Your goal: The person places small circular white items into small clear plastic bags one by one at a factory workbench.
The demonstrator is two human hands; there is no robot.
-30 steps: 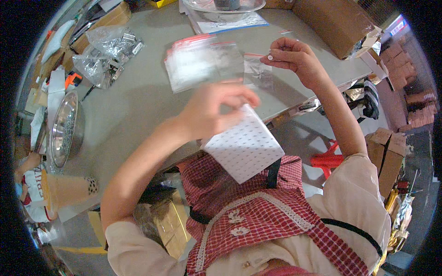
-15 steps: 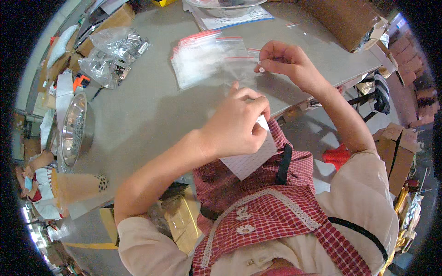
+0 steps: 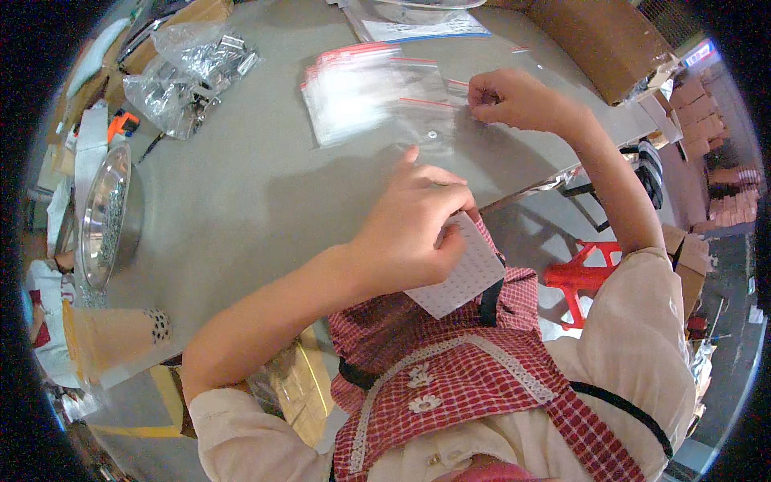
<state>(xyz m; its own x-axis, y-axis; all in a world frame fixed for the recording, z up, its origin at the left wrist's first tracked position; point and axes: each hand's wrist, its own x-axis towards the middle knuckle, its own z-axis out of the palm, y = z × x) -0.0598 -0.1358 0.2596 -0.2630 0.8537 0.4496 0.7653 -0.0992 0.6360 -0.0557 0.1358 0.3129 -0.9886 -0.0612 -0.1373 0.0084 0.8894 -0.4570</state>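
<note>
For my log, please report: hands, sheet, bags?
Left hand holds dotted white sheet, partly hiding it. Right hand at clear bags, grip unclear. White disc shows at one bag.

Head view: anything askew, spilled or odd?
The clear bags look askew: the stack fans out unevenly. A drink cup near the metal bowl seems out of place on a worktable. No spill visible.
</note>
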